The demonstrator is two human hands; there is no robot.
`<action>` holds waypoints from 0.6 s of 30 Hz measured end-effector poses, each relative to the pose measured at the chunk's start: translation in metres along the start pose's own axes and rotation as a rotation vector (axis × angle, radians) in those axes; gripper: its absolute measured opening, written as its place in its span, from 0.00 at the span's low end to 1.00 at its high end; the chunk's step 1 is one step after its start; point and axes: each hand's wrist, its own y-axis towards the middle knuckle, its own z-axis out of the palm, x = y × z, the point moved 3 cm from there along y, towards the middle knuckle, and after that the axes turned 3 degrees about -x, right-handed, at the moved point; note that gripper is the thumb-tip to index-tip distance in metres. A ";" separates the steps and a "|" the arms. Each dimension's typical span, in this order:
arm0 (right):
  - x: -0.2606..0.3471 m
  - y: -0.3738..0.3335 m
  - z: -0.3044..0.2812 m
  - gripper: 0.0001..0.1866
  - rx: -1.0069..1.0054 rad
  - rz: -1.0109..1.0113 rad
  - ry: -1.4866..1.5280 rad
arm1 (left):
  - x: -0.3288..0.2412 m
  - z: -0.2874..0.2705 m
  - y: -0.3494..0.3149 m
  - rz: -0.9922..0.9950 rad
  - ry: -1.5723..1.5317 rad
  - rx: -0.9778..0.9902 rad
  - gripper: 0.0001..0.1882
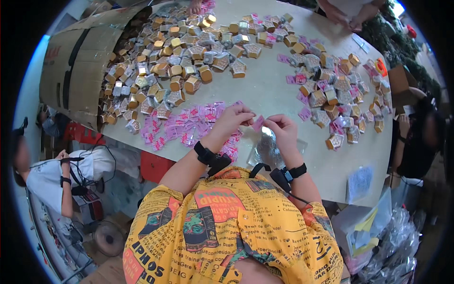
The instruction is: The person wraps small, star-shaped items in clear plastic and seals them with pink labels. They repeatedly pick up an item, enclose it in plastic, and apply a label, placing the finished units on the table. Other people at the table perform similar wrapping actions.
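A small pink packet [258, 124] is between my two hands, just above the table [208, 90]. My right hand [283, 132] pinches its right side between thumb and fingertips. At the packet's left edge, my left hand [233, 118] has its fingertips pressed together on it; the exact contact is small and hard to see. Under my right hand lies a clear plastic bag [268, 152], flat and shiny. A heap of pink packets [187, 124] spreads on the table beside and partly behind my left forearm.
Many gold and silver faceted pieces [176, 84] cover the back left, beside a large open cardboard box [71, 71]. More such pieces [333, 90] lie at the right with pink packets among them. Blue-white bubble wrap [359, 183] sits near the right edge. Other people work around the table.
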 end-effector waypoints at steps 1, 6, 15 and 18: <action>-0.002 0.002 0.004 0.04 0.019 -0.017 -0.011 | -0.002 0.001 -0.002 0.009 -0.054 0.017 0.06; 0.004 0.006 0.010 0.04 0.056 -0.142 -0.228 | -0.004 -0.001 -0.006 0.025 -0.095 0.061 0.07; 0.031 0.005 0.017 0.05 -0.031 -0.626 -0.491 | -0.029 0.012 -0.015 0.226 0.276 0.016 0.11; 0.040 0.003 0.019 0.06 -0.064 -0.713 -0.508 | -0.030 0.012 -0.015 0.267 0.163 -0.015 0.09</action>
